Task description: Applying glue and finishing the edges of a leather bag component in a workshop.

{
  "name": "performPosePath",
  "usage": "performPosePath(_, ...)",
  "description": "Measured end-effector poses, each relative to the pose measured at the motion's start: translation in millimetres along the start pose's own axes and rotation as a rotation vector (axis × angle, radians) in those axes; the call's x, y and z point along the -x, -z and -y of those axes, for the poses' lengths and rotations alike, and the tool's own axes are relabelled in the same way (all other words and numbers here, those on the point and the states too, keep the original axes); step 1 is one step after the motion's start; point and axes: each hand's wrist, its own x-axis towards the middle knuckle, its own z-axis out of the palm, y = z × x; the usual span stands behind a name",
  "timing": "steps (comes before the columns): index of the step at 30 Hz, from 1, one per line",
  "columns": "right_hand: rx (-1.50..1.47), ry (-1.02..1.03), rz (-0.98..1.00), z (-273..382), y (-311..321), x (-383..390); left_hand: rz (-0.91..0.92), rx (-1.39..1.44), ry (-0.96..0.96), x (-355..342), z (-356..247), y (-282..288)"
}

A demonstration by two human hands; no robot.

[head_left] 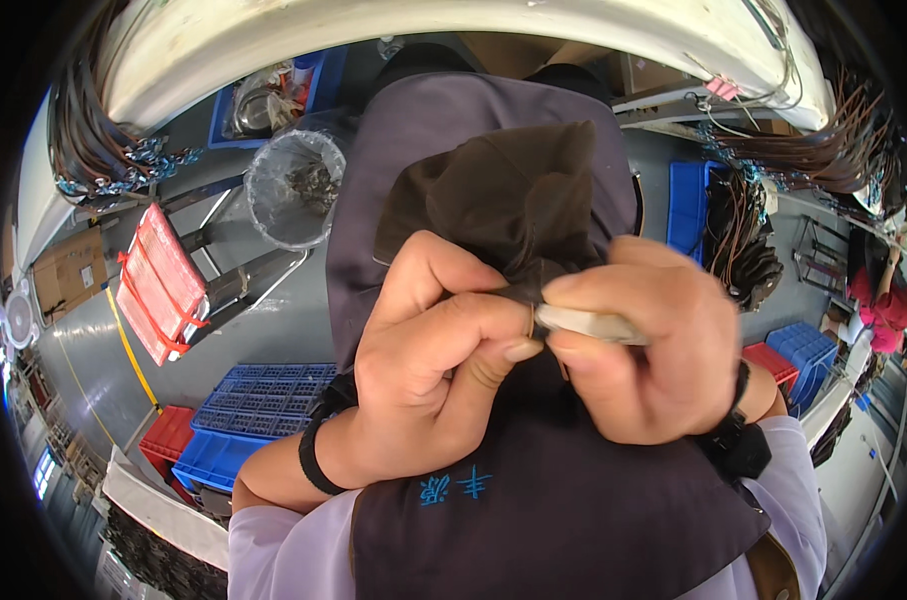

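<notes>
A dark brown cloth piece (503, 195), bunched and gathered to a narrow neck, lies over my apron-covered lap. My left hand (438, 350) is closed, thumb and forefinger pinching the gathered end of the cloth. Close against it, my right hand (663, 345) is curled round a small pale, flat object (598, 323), its thumb and finger pressed near the cloth. The tip of that object meets the pinched spot between both hands. Its exact kind is hidden by the fingers, and the right hand's outer edge is slightly blurred.
White tabletops (393, 45) curve across the far side, with bundled cords (103, 130) hanging at both ends. A bin with a clear liner (273, 195) and a red-padded stool (158, 285) stand left. Blue crates (258, 400) lie nearer; dark goods (741, 235) sit right. Another person (878, 300) is far right.
</notes>
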Motion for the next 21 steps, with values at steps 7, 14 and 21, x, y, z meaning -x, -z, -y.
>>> performPosePath(7,-0.539,-0.368,-0.21,-3,-8,-16,-0.008,0.1,0.024,2,-2,1)
performPosePath(14,-0.052,0.034,-0.066,-2,-15,2,-0.066,0.086,0.068,6,3,3)
performPosePath(21,-0.45,-0.469,-0.131,-12,-19,-21,-0.007,-0.021,0.043,4,2,5)
